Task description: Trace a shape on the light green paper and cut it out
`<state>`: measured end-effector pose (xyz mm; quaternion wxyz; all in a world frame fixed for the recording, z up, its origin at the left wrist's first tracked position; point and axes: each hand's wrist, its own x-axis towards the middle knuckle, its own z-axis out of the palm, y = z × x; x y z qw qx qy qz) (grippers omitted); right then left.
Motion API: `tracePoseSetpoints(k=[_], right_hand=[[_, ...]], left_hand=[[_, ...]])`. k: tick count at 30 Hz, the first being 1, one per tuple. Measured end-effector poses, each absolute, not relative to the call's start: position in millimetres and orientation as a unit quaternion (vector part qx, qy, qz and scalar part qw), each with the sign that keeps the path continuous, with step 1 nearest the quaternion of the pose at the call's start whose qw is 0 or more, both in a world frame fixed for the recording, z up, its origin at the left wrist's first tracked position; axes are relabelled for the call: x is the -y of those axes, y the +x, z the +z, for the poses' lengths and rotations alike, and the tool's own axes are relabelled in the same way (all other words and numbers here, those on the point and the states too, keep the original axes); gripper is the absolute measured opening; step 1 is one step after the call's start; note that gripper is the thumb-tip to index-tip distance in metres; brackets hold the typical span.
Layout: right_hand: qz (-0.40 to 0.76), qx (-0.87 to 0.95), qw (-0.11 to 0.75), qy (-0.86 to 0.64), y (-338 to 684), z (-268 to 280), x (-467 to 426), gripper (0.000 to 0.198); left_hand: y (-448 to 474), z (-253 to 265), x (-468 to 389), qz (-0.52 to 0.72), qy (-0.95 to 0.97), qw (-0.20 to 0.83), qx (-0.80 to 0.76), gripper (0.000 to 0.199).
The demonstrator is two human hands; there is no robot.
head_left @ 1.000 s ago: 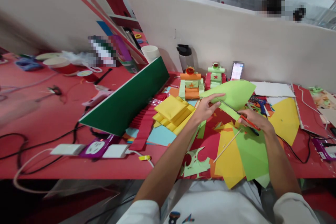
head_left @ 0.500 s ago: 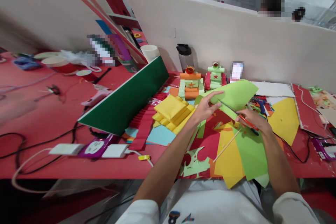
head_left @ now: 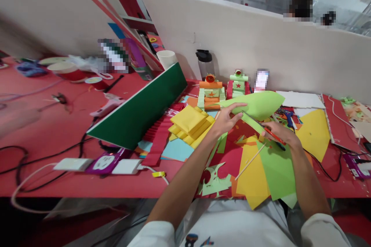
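Note:
A sheet of light green paper (head_left: 261, 105) is held up over the table by my left hand (head_left: 228, 119), its thumb and fingers closed on the near left edge. My right hand (head_left: 278, 131) grips the orange-handled scissors (head_left: 271, 132), whose blades lie along the sheet and point left toward my left thumb. A narrow strip of the green paper hangs on the near side of the blades. Below my hands lie yellow paper (head_left: 253, 173), green paper (head_left: 278, 170), a thin wooden stick (head_left: 251, 161) and light green offcuts (head_left: 217, 179).
Two paper models, one orange and green (head_left: 211, 92), one red and green (head_left: 238, 85), stand behind my hands. Folded yellow paper (head_left: 188, 119) lies left, beside a leaning green board (head_left: 142, 112). A bottle (head_left: 204, 63), phone (head_left: 261, 80) and blue glue gun (head_left: 288, 115) are near the white partition (head_left: 246, 38).
The far part of the green sheet has dipped lower. Both hands stay nearly in place, the scissors still at the paper.

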<state>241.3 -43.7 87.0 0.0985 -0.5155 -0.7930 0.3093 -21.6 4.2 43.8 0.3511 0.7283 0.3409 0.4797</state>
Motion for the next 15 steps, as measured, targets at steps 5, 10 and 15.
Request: tracePoseSetpoints(k=[5, 10, 15], right_hand=[[0.318, 0.797, 0.089, -0.506, 238.3, 87.8, 42.9, 0.044], [0.318, 0.792, 0.086, -0.515, 234.7, 92.2, 44.8, 0.038], [0.338, 0.766, 0.086, -0.540, 235.6, 91.7, 45.4, 0.037]], left_hand=[[-21.1, 49.1, -2.2, 0.470, 0.734, 0.375, -0.314, 0.044], [-21.5, 50.0, -2.1, 0.472, 0.730, 0.385, -0.309, 0.046], [-20.5, 45.3, -4.8, 0.483, 0.727, 0.399, -0.282, 0.048]])
